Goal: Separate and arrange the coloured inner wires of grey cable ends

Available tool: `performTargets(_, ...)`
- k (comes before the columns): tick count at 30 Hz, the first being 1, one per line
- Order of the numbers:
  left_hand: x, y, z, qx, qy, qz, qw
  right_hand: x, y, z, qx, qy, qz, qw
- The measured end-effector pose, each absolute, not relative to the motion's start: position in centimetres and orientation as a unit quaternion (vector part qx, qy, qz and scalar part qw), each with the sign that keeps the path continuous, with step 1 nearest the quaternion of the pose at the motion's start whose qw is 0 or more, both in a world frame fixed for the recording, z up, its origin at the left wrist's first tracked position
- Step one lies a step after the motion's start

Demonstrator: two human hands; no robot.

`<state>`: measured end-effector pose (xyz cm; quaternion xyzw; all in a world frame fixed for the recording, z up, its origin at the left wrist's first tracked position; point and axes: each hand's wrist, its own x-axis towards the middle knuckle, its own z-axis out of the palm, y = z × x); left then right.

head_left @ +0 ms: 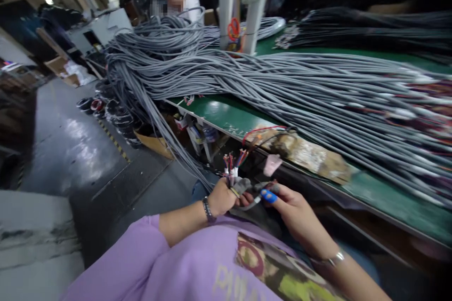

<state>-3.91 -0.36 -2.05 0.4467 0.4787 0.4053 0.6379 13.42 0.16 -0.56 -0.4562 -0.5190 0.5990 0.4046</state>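
evidently, grey cables (176, 143) are gripped in the left hand (221, 197), its fingers curled, with coloured wires (231, 163) fanned out at twelve o'clock. the right hand (293, 207), at three o'clock from it, is narrowed to a pinch, apparently on a cable end (252, 204) bent between the hands; exact contact is blurred. singly, cables should be light and springy, their thin wires easily bent, so jackets are best held. from the left hand, the lengths are trailed towards ten o'clock.
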Motion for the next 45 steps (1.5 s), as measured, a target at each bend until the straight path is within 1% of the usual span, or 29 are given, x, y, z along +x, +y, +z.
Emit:
performTargets(3,-3.7,-0.2,-1.4,0.454,0.472,0.363,0.663,12.9,0.0,0.2,-0.423,-0.519,0.629,0.395)
performTargets(6,-3.5,-0.4,-1.0,0.455,0.47,0.348,0.671,12.7,0.1,0.4,-0.397,-0.492,0.665,0.398)
performTargets(13,-3.8,-0.5,-0.8,0.516,0.478,0.315,0.637,12.8,0.7,-0.9,-0.454,-0.407,0.665,0.431)
performTargets(18,-3.6,-0.2,-0.1,0.499,0.473,0.281,0.67,12.6,1.2,-0.6,-0.439,-0.448,0.656,0.419)
performTargets(20,-3.4,-0.1,-0.2,0.48,0.482,0.292,0.673,12.4,1.5,-0.4,-0.426,-0.467,0.66,0.406)
performTargets(22,-3.3,-0.1,-0.5,0.446,0.501,0.334,0.662,12.4,1.6,-0.3,-0.422,-0.472,0.661,0.402)
performTargets(27,-3.1,0.0,-1.5,0.375,0.534,0.432,0.622,12.5,1.3,-0.9,-0.467,-0.487,0.606,0.421)
performTargets(31,-3.0,0.1,-1.5,0.348,0.543,0.444,0.622,13.0,0.8,-1.0,-0.491,-0.532,0.542,0.427)
performTargets(33,-2.9,0.0,-1.4,0.357,0.537,0.431,0.631,13.2,0.8,-0.6,-0.488,-0.534,0.537,0.433)
performTargets(35,-2.8,-0.1,-1.2,0.372,0.529,0.415,0.641,13.2,1.0,0.0,-0.473,-0.515,0.57,0.432)
performTargets(39,-2.8,-0.4,-0.9,0.401,0.516,0.393,0.647,12.6,1.2,0.8,-0.43,-0.471,0.659,0.399)
performTargets(43,-2.9,-0.5,-1.0,0.45,0.504,0.341,0.653,11.5,0.7,0.1,-0.387,-0.415,0.725,0.389)
performTargets(45,-3.0,-0.6,-1.2,0.466,0.499,0.301,0.666,11.4,0.7,-0.7,-0.401,-0.403,0.724,0.391)
